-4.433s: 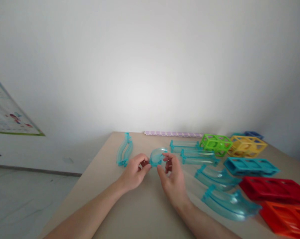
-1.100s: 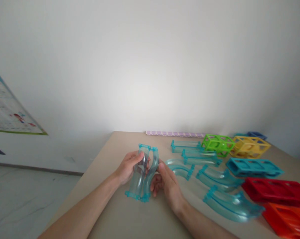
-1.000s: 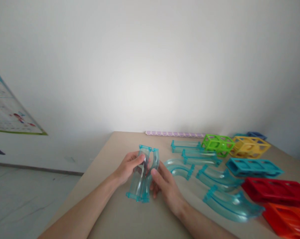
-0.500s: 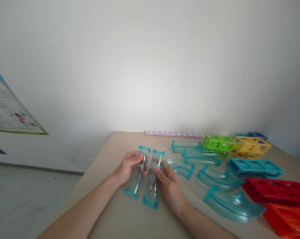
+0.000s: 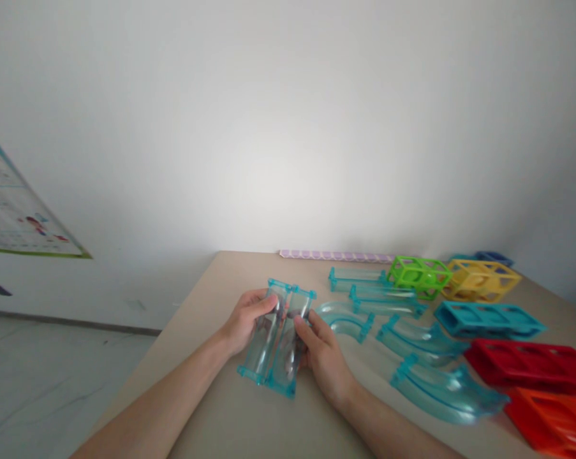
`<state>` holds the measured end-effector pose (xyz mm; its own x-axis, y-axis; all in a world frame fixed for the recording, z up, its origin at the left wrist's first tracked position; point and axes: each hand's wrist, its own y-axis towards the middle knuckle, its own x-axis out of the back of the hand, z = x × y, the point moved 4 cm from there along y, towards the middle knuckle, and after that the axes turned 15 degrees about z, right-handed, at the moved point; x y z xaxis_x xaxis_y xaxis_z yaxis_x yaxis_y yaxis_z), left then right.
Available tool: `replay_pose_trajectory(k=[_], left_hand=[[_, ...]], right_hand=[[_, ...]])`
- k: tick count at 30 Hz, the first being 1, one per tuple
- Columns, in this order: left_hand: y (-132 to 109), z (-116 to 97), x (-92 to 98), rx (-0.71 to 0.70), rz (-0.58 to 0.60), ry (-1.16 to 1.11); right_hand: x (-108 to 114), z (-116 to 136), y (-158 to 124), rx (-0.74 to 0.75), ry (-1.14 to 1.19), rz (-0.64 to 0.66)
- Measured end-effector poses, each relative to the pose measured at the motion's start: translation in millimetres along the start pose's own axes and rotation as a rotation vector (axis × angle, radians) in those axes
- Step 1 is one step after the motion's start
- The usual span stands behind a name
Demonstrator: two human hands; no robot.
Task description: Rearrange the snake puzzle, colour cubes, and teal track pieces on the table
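Two straight, clear blue track pieces are held side by side above the near part of the table, their long edges meeting or nearly so. My left hand [image 5: 247, 317] is closed on the left track piece [image 5: 263, 347], thumb on top. Closed around the right track piece [image 5: 282, 370] is my right hand [image 5: 322, 349], its thumb pressing the upper face. Some fingers show blurred through the clear plastic. Just right of my right hand lies a curved track piece [image 5: 364, 327].
More clear tracks lie at right: two straight ones [image 5: 388, 301] and curved ones [image 5: 453, 392]. Beyond them stand green [image 5: 419, 277], yellow [image 5: 481, 280], teal [image 5: 488, 319], red [image 5: 531, 366] and orange [image 5: 555, 417] plastic frames. A purple patterned strip [image 5: 335, 256] lies along the wall.
The gap between the two straight track pieces has closed. My right hand has moved slightly left with its piece; my left hand has stayed nearly still.
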<state>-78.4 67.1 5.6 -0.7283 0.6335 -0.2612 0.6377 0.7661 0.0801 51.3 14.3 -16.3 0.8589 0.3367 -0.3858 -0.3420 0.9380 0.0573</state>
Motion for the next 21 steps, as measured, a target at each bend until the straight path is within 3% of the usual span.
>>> replay_pose_trajectory(k=[14, 19, 21], left_hand=[[-3.7, -11.1, -4.3, -0.087, -0.055, 0.189], [-2.2, -5.9, -2.2, -0.031, -0.120, 0.071], [-1.1, -5.7, 0.5, -0.015, -0.197, -0.025]], right_hand=[[0.4, 0.4, 1.2, -0.046, -0.032, 0.004], [-3.7, 10.3, -2.0, 0.071, -0.125, 0.000], [-4.9, 11.0, -3.7, 0.091, -0.170, 0.005]])
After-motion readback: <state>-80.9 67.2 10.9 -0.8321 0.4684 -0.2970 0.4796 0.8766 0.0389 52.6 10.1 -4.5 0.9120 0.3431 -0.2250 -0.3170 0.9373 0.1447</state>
